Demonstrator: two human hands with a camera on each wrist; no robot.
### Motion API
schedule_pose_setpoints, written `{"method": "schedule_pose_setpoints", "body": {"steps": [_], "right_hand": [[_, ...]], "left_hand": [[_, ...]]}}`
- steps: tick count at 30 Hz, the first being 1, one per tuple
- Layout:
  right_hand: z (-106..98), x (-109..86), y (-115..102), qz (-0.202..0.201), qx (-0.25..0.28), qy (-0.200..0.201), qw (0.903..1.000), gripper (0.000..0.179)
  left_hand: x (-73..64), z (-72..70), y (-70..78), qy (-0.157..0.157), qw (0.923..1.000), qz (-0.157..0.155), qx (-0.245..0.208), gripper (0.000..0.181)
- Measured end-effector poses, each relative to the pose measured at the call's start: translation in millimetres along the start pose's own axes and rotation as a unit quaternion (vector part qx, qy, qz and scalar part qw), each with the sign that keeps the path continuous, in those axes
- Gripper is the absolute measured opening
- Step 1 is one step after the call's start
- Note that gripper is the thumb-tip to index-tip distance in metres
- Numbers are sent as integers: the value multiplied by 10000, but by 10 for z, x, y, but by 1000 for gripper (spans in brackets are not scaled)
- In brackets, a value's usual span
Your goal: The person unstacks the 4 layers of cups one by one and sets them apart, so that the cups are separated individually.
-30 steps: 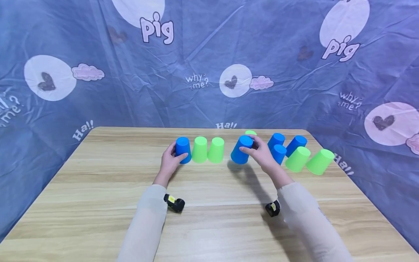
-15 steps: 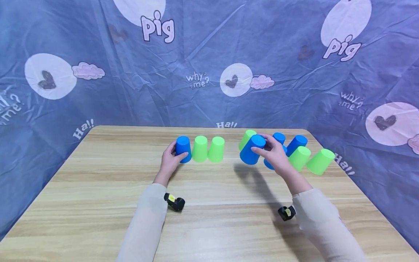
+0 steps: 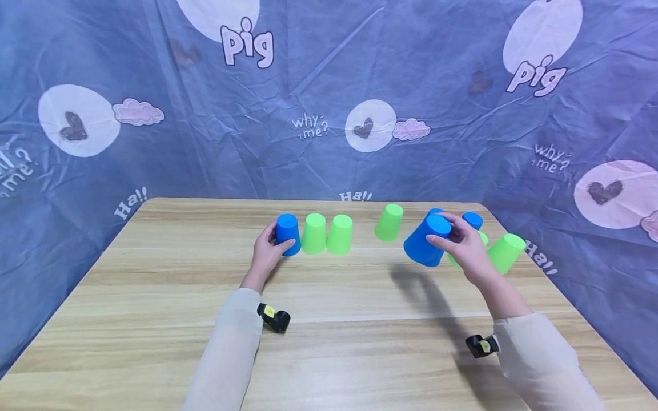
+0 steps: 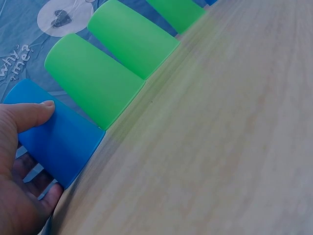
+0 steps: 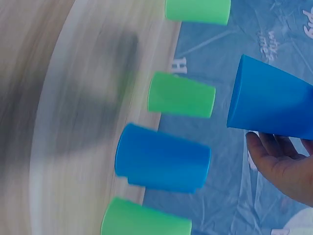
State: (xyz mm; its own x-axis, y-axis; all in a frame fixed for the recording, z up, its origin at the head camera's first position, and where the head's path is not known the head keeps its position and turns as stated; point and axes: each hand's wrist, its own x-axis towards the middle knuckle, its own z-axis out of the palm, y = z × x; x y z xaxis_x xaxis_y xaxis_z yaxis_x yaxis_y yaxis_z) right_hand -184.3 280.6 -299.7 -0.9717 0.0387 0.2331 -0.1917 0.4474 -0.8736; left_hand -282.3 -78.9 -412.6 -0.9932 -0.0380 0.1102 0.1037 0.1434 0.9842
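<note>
With thumb in front and fingers behind, my left hand (image 3: 265,255) grips an upside-down blue cup (image 3: 286,231) that stands on the table. Two upside-down green cups stand in a row to its right, the nearer green cup (image 3: 313,234) beside the blue one and the farther green cup (image 3: 340,236) after it. My right hand (image 3: 472,252) holds another blue cup (image 3: 424,244), mouth down and tilted, raised off the table; its shadow falls below. In the right wrist view this lifted cup (image 5: 274,98) is apart from the standing ones.
A lone green cup (image 3: 389,222) stands behind, left of the lifted cup. Partly hidden behind my right hand are blue cups, one blue cup (image 3: 472,220) at the back, and green cups, one green cup (image 3: 507,252) farthest right. A patterned cloth (image 3: 329,103) hangs behind the table.
My right hand has carried its blue cup rightward, from beside the green row towards the right-hand cups, uncovering the lone green cup. The left hand has stayed on its cup.
</note>
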Motion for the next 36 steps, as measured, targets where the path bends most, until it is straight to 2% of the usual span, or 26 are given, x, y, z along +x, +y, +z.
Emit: {"method": "schedule_pose_setpoints", "body": {"steps": [4,10,13,15,20,22,25,29,36], "right_hand": [[-153,-76,39,-58,268,159,9995,41],[-402,-178,77,26,757,317,9966,36],[-544,-200,196,108,976,516,9938,37],[-703,-171,414,233,872,597,9941,41],[-1252,28,1436,333,1020,1068,9885,52],[-1432,84,1780,248,1303,1298,9826,54],[-1611,94,2027,267,1537,1492,9764,56],[-1715,23,2065,415,1919,1659,9664,57],[-1785,-94,2033,848,1600,1988,9632,60]], "left_hand": [[0,4,-3,-12,10000,-43,27,65],[0,8,-9,2,10000,-59,29,65],[-4,5,-11,1,10000,-48,14,65],[-5,5,-14,9,10000,-46,10,64],[-2,6,-16,-28,10000,-19,-3,64],[2,6,-19,-20,10000,-39,0,65],[10,2,-32,4,10000,-43,19,65],[15,-2,-43,-8,10000,4,-7,65],[14,-3,-33,-26,10000,-33,-5,64]]}}
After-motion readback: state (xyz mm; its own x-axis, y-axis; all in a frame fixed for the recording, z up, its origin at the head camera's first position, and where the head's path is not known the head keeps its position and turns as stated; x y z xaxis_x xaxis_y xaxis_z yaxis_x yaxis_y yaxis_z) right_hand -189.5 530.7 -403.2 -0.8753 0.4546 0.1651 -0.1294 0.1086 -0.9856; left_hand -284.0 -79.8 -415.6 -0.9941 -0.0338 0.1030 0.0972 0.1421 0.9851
